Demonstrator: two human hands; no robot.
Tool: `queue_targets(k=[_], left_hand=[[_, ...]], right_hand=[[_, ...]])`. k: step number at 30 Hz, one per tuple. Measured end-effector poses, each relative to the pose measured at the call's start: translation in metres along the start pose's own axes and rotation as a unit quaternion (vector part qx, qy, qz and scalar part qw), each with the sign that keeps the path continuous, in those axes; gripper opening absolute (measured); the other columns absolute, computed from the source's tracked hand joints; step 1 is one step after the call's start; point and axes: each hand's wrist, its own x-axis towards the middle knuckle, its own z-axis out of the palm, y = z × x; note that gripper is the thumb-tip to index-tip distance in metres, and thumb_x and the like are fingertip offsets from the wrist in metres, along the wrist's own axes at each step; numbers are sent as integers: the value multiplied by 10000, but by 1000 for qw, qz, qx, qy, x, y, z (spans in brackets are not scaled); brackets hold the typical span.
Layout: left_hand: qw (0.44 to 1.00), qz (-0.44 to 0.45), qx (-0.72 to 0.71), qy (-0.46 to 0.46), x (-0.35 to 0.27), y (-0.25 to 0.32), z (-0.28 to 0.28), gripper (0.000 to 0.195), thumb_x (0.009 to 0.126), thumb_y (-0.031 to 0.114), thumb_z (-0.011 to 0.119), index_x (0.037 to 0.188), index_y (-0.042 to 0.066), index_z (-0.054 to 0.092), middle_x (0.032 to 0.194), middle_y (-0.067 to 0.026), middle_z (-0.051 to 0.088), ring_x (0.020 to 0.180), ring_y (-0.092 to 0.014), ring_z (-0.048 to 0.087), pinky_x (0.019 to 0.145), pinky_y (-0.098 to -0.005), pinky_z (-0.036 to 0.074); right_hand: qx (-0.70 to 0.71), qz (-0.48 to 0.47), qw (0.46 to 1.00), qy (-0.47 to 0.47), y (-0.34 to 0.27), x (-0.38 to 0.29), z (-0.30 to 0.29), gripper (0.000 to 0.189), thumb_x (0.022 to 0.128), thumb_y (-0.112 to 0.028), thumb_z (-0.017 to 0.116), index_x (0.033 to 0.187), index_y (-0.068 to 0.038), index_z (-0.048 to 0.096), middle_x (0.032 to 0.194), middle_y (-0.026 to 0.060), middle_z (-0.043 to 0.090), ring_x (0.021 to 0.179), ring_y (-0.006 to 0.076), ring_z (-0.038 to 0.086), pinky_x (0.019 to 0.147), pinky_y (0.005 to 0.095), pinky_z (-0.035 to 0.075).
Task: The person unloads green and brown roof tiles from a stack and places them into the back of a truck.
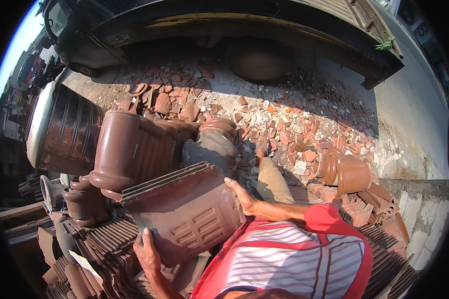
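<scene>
Between my two hands is a small stack of reddish-brown clay roof tiles (187, 216), tilted in front of my body. The nearest tile's face bears raised rectangular ribs, and several tile edges show along the upper side. My left hand (147, 246) grips the lower left end, its thumb on the face. At the right end my right hand (243, 196) holds the stack with its thumb over the edge; most of its fingers are hidden behind the tiles. Just beyond the stack stand glazed brown ridge tiles (116, 149) and a grey ridge tile (209, 149).
Rows of roof tiles (108, 235) stand on edge at lower left. A metal drum (65, 130) is at left. Broken tile rubble (280, 123) covers the ground by my sandalled foot (262, 145). A truck bed (265, 18) spans the top; a block wall (422, 220) stands right.
</scene>
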Motion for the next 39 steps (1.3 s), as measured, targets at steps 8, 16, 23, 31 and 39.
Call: queue_targets(k=[8,16,23,31,39], left_hand=[[994,-46,-101,-22,60,134,109,507,984,445,562,1047,-50,649,933,-68,631,857,-169,543,822,-316,447],[955,52,-261,-133,122,302,237,466,1000,448,508,941,-4,599,865,-6,536,817,-114,458,752,-295,388],[883,197,-383,-188,163,446,292,535,1051,470,364,907,-5,562,863,-15,525,826,-132,445,764,-321,383],[688,408,-513,-312,200,657,306,654,1082,480,256,1420,-55,420,1355,-142,553,1240,-208,541,1060,-335,417],[612,426,-577,-331,271,828,374,667,1086,489,259,1218,-74,590,1149,-96,654,1034,-136,585,935,-298,462]], right_hand=[[-7,-31,1000,0,-172,79,-89,607,1015,-461,490,1376,26,518,1391,107,528,1301,150,436,1105,309,303],[-123,-193,966,121,-402,35,-153,494,923,-483,651,956,5,578,867,1,548,816,118,475,704,302,406],[-156,-380,877,249,-535,-39,-159,445,918,-384,667,1128,0,587,956,-13,546,848,91,467,753,264,402],[-10,-657,694,294,-632,-73,-164,445,1030,-275,510,1373,7,512,1399,157,532,1253,282,541,1063,428,450],[-60,-734,583,344,-743,-21,-172,500,1022,-311,508,1402,13,488,1379,166,542,1237,265,543,1060,408,437]])
